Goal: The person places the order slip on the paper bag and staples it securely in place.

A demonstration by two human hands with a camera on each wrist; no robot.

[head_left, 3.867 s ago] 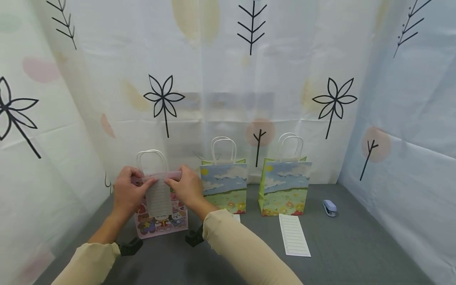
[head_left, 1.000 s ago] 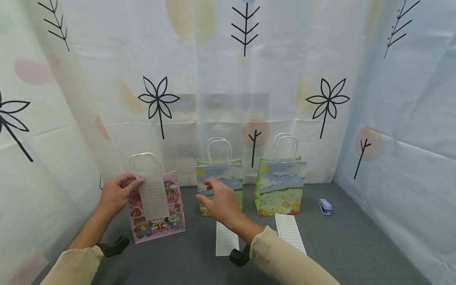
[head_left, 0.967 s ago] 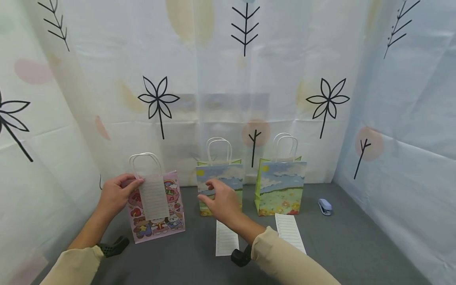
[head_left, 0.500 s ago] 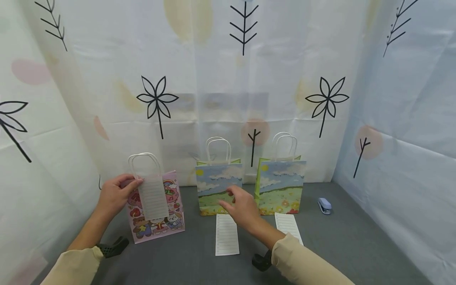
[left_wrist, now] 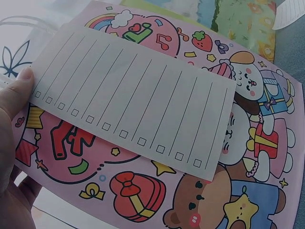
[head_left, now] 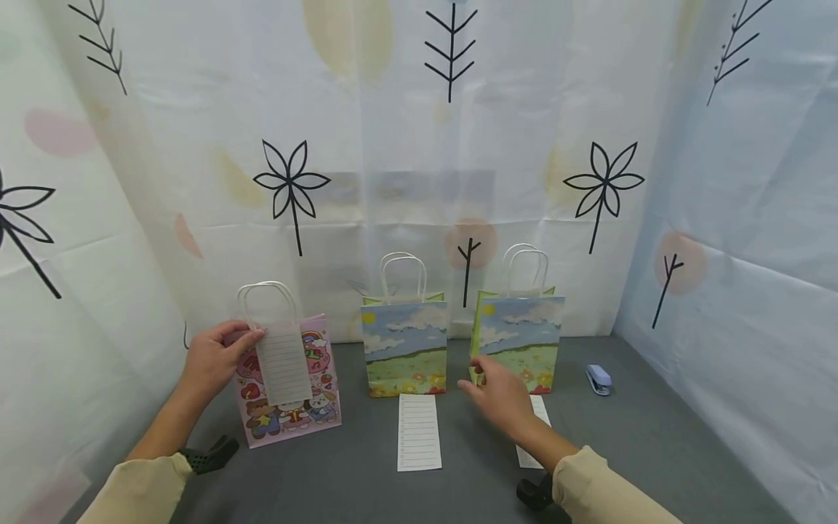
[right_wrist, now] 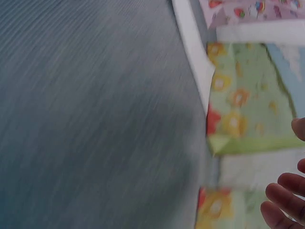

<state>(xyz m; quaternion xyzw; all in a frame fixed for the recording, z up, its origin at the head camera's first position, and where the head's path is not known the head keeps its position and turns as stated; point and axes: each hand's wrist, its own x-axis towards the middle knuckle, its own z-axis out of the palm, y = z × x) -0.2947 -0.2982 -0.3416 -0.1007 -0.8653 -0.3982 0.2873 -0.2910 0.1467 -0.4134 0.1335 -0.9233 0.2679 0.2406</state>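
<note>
My left hand [head_left: 212, 360] pinches the upper left edge of a pink paper gift bag [head_left: 324, 393] with cartoon animals. Under the thumb, a lined checklist slip [head_left: 284, 367] lies against the bag's front; the left wrist view shows its row of small boxes. My right hand [head_left: 500, 397] holds nothing, its fingers loosely bent, in front of the right-hand meadow-print gift bag [head_left: 524, 342]. Partly behind that hand lies another checklist slip [head_left: 540, 411]. In the right wrist view the right fingertips [right_wrist: 286, 195] appear at the edge, apart from the bags.
A second meadow-print gift bag [head_left: 404, 349] stands in the middle, with a checklist slip [head_left: 419, 433] flat before it. At the right lies a lilac stapler [head_left: 599, 380] on the grey table [head_left: 655, 451]. A patterned white curtain [head_left: 406, 145] closes off the back and sides.
My right hand has let go of the pink gift bag's top and moved right, past the middle bag to the right-hand one. My left hand keeps its hold on the bag and slip.
</note>
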